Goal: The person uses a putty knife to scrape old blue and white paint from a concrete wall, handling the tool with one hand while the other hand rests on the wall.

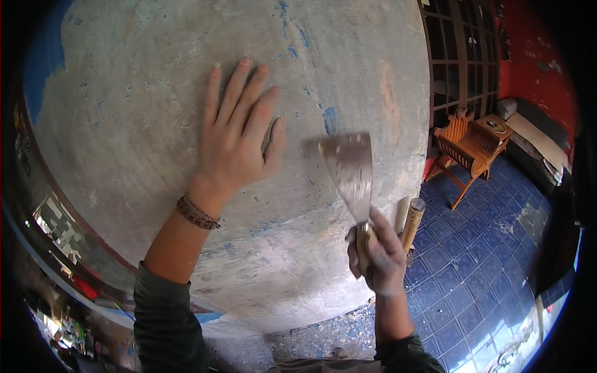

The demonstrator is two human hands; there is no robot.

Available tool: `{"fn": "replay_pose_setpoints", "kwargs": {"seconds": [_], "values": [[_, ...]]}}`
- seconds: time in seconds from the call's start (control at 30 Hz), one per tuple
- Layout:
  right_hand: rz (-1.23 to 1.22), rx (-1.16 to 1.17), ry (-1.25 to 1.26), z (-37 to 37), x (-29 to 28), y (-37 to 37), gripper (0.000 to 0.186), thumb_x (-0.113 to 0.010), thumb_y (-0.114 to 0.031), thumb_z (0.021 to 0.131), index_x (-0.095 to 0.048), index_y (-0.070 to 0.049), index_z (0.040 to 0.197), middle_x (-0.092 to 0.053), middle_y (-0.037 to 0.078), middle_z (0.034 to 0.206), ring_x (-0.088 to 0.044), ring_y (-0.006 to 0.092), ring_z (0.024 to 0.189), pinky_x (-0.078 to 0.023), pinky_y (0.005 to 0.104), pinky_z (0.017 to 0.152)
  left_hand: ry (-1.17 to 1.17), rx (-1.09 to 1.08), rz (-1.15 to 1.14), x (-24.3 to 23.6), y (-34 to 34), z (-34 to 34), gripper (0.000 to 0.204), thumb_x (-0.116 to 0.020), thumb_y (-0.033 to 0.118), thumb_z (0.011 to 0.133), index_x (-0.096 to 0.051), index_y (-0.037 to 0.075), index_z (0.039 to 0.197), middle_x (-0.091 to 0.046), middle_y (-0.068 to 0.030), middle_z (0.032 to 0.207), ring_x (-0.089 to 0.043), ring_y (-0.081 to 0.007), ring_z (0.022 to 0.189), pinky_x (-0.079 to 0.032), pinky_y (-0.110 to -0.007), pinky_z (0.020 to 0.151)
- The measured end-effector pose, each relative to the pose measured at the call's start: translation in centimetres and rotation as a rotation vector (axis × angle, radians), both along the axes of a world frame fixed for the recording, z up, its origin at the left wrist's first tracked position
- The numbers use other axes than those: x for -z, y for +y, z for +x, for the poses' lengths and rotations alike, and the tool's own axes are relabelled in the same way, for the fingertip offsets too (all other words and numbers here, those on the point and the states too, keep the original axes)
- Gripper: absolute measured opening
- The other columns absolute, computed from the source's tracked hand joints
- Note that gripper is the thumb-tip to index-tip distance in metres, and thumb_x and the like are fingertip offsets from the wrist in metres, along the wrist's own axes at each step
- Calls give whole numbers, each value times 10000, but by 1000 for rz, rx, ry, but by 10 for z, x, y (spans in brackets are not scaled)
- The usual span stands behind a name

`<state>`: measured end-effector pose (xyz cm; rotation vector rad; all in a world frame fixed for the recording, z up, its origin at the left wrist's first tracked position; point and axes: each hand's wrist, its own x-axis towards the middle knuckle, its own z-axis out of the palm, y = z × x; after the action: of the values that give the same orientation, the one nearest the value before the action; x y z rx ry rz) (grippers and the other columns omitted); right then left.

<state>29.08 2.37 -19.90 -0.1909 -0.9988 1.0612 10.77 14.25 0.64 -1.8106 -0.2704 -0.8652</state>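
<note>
My left hand (235,137) lies flat on a grey plastered wall (149,118), fingers stretched out and pointing up. A dark braided bracelet (198,212) circles that wrist. In my right hand (379,258) is a paint scraper (353,177), held by its handle with the wide metal blade upward. The blade's top edge is close to a patch of blue paint (329,118) on the wall; whether it touches I cannot tell. Blade and hand are slightly blurred. More blue flecks run up the wall above the blade.
Blue paint (45,56) covers the wall's far left edge. Paint chips and debris (311,339) litter the floor below. On the right are blue floor tiles (454,273), a wooden chair (469,146), a dark sofa (541,133) and a cylinder (412,224) standing by the wall's corner.
</note>
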Motion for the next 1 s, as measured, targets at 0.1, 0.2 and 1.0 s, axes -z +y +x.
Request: {"fn": "replay_pose_setpoints", "kwargs": {"seconds": [0.1, 0.2, 1.0], "values": [[55, 5, 51, 4, -42, 15, 555, -476, -199, 984, -260, 11, 1451, -572, 137, 959, -541, 126, 611, -406, 214, 405, 171, 248, -105, 12, -7, 24, 411, -612, 112, 797, -558, -8, 1186, -471, -190, 1389, -417, -352, 1318, -257, -567, 1103], [12, 83, 26, 8, -85, 16, 520, -475, -179, 980, -306, -14, 1443, -573, 109, 914, -524, 103, 546, -370, 204, 365, 246, 277, -104, 22, -6, 68, 508, -637, 108, 746, -546, 10, 1236, -518, -181, 1336, -444, -342, 1294, -299, -516, 1113], [-207, 412, -160, 8, -155, -11, 432, -477, -135, 954, -458, -27, 1371, -546, 37, 770, -383, 18, 406, -242, 161, 300, -16, 454, -153, 13, 6, 115, 203, -577, 129, 802, -556, 43, 985, -524, -164, 1319, -432, -368, 1287, -262, -567, 1095]]}}
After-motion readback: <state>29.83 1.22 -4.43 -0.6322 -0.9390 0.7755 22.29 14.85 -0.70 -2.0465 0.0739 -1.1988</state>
